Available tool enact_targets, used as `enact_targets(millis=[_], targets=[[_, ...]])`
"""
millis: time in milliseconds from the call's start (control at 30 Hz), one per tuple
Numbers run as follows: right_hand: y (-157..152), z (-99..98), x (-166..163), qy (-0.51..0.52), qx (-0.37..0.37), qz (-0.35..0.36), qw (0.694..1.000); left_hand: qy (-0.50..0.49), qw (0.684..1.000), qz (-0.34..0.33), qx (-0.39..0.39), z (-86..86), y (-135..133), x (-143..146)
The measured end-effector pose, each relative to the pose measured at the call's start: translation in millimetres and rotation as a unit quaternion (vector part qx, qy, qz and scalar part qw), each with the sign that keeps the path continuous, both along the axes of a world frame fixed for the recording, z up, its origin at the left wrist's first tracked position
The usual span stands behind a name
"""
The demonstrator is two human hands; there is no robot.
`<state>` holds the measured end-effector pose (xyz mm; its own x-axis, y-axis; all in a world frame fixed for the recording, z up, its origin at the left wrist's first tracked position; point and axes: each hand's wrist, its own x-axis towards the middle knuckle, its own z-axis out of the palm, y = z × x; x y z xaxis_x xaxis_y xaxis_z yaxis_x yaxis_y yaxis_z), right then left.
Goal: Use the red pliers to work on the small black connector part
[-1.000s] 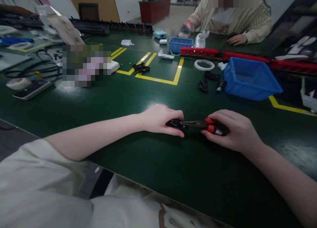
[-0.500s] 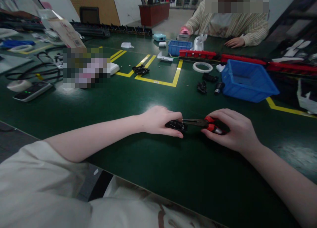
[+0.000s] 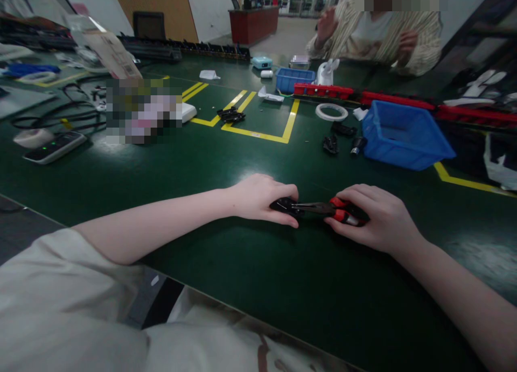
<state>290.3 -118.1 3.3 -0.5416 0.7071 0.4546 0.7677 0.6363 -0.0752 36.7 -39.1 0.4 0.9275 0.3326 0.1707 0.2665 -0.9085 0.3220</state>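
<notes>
I log: black part [image 3: 283, 204] clasped in left hand [image 3: 262, 197], pliers [image 3: 321, 207] gripped in right hand [image 3: 382, 216], both inward of the desk's [image 3: 258, 269] near edge; a loose clasp could let the pliers skid.

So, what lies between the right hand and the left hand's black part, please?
In the head view, the red-handled pliers reach from the right hand to the black part.

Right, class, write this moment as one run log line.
left hand: holds glossy black part | right hand: holds red-handled metal pliers | pliers: visually overlap black part, contact unclear | beyond right hand: blue rectangular plastic bin
</notes>
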Motion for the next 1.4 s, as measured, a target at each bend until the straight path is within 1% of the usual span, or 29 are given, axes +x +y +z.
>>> enact_targets(millis=[167,333,600,833,1133,1400], targets=[[0.6,1.4,0.6,-0.001,-0.003,-0.002,1.000,-0.009,1.000,-0.012,-0.002,-0.7,1.1,0.1],[2.5,3.0,4.7,-0.022,0.008,0.015,1.000,-0.007,1.000,-0.019,-0.017,1.0,1.4,0.8],[3.5,3.1,5.8,-0.026,0.015,0.021,0.999,-0.003,0.999,-0.031,-0.030,2.5,1.3,0.8],[5.0,1.0,8.7,-0.039,0.015,0.026,0.999,-0.027,0.999,-0.043,0.017,1.1,-0.1,-1.0],[5.4,0.8,8.9,-0.046,0.014,0.022,0.999,-0.048,0.998,-0.043,0.002,2.0,0.4,-1.3],[4.8,-0.1,9.0,-0.059,0.026,0.026,0.998,-0.073,0.995,-0.056,0.030,1.6,-0.2,-2.4]])
